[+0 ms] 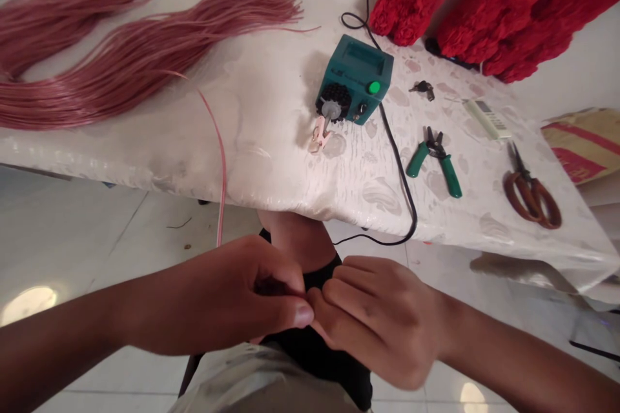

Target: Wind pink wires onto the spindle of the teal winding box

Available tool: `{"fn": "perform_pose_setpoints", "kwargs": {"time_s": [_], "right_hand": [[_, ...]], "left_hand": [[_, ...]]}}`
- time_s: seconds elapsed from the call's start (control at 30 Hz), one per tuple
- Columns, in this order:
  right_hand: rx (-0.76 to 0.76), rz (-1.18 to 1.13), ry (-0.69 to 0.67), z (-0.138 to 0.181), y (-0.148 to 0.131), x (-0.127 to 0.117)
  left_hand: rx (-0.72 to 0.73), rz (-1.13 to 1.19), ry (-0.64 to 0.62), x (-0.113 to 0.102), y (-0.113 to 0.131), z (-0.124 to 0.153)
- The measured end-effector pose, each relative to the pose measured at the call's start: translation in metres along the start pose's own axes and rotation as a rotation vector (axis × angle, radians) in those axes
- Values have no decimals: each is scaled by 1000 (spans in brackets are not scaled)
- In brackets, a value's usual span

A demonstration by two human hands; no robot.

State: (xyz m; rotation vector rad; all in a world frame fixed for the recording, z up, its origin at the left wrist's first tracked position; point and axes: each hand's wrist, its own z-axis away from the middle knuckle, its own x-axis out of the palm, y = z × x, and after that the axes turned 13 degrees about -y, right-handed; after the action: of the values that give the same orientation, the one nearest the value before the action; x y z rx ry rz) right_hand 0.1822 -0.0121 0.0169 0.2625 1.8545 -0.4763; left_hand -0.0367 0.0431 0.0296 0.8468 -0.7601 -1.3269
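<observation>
My left hand point(217, 303) is closed in front of my lap, thumb against the curled fingers. A single pink plastic-coated wire point(223, 161) runs off the table edge and disappears behind this hand, which appears to grip it. My right hand point(378, 319) is curled into a fist, its fingers touching the left fingertips. What lies inside the fist is hidden. Beyond the hands stands a teal motor box point(356, 74) with a green button, its chuck gripping a pinkish metal clip point(318, 135).
Two bundles of pink wire point(121, 71) lie at the table's left. Green-handled wire strippers point(436, 158), brown-handled scissors point(530, 190), keys point(423, 88) and a pale utility knife point(487, 119) lie at right. A black cord point(400, 161) hangs over the edge. Red fabric roses point(523, 19) stand behind.
</observation>
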Motion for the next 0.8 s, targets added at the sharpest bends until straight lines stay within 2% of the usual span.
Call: {"fn": "perform_pose_setpoints", "kwargs": {"time_s": [0.07, 0.17, 0.23, 0.27, 0.33, 0.4, 0.5, 0.57, 0.63, 0.7, 0.77, 0.8], "right_hand": [[126, -282, -28, 1, 0, 1], [428, -1043, -165, 3, -2, 4], [596, -1536, -306, 4, -3, 6], [658, -1711, -353, 4, -3, 7], [721, -1907, -346, 4, -3, 10], [725, -1956, -280, 4, -3, 13], [712, -1890, -242, 5, -4, 13], [671, -1689, -224, 4, -6, 11], [502, -1270, -137, 2, -7, 8], [274, -679, -31, 0, -7, 5], [88, -183, 9, -2, -4, 3], [30, -28, 6, -3, -3, 2]], "left_hand": [[61, -132, 99, 4, -5, 0], [251, -425, 268, 10, -9, 1], [366, -616, 330, 12, -11, 0], [400, -712, 349, 13, -11, -1], [431, -871, 371, 14, -12, -2], [435, -936, 417, 14, -12, -3], [411, -819, 484, 17, -12, -3], [311, -648, 459, 19, -11, -1], [172, -438, 364, 19, -9, 1], [45, -246, 251, 18, -7, 4], [-17, -136, 182, 18, -6, 4], [-34, -133, 180, 18, -7, 4]]}}
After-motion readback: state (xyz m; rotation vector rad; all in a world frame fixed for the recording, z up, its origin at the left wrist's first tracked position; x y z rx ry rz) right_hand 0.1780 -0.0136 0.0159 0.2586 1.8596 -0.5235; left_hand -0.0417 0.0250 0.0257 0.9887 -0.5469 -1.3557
